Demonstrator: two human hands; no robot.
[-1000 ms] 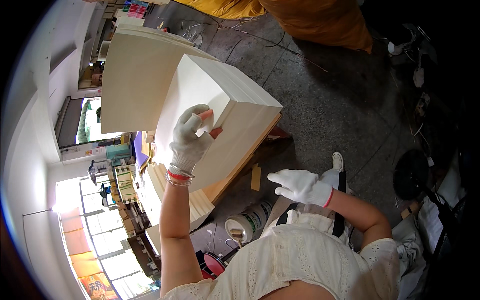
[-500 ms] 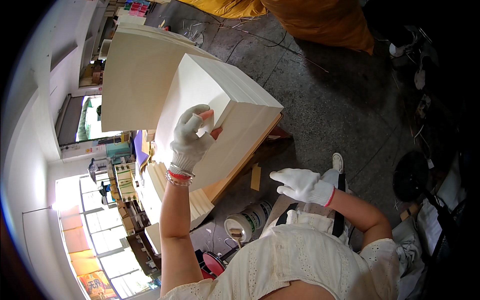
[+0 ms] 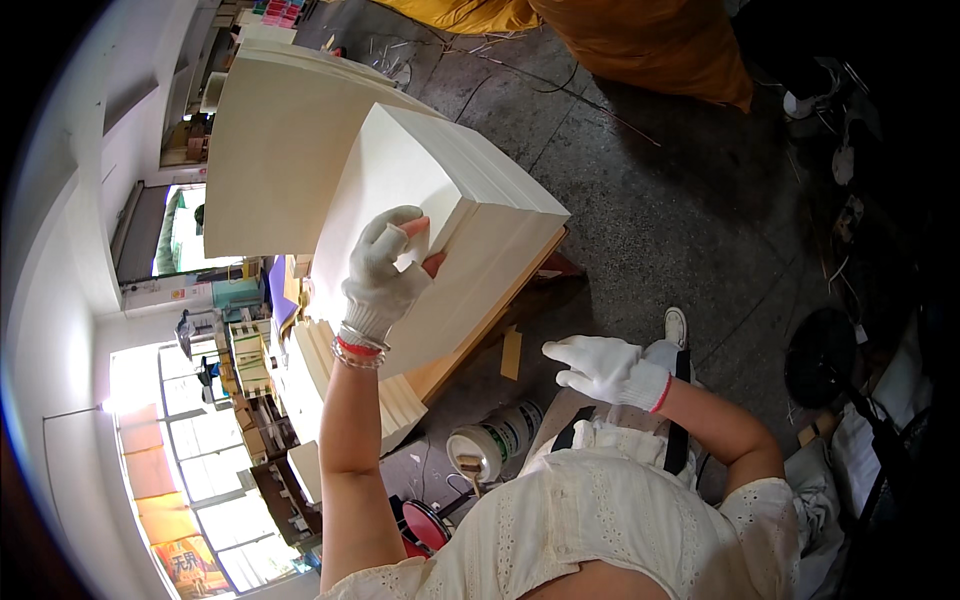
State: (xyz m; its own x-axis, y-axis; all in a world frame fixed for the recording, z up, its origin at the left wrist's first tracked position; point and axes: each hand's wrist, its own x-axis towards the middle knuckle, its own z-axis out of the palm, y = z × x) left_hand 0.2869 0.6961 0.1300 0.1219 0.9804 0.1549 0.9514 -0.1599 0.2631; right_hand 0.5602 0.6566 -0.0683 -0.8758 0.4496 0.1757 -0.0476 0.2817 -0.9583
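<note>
A tall stack of large white sheets point(image 3: 470, 270) stands in front of me, slightly left of centre. My left hand point(image 3: 385, 265), in a white knitted glove with bare thumb and index tips, is at the stack's near upper edge. Its fingers are curved, with a gap between thumb and index, and no sheet shows pinched between them. Low over my lap, to the right of the stack, my right hand point(image 3: 605, 370) hangs in a white glove with a red cuff edge. Those fingers point left, extended together, the thumb a little apart, with nothing visible in them.
Under the stack lies a wooden board point(image 3: 480, 340). Behind it rises another pile of cream sheets point(image 3: 270, 150). A white bucket point(image 3: 480, 450) with a brush on top sits near my knees. Large orange sacks point(image 3: 640, 45) lie beyond; a black fan-like object point(image 3: 820, 355) stands right.
Both hands keep the same pose and place by the stack and over my lap. Only the whole view has shifted very slightly.
</note>
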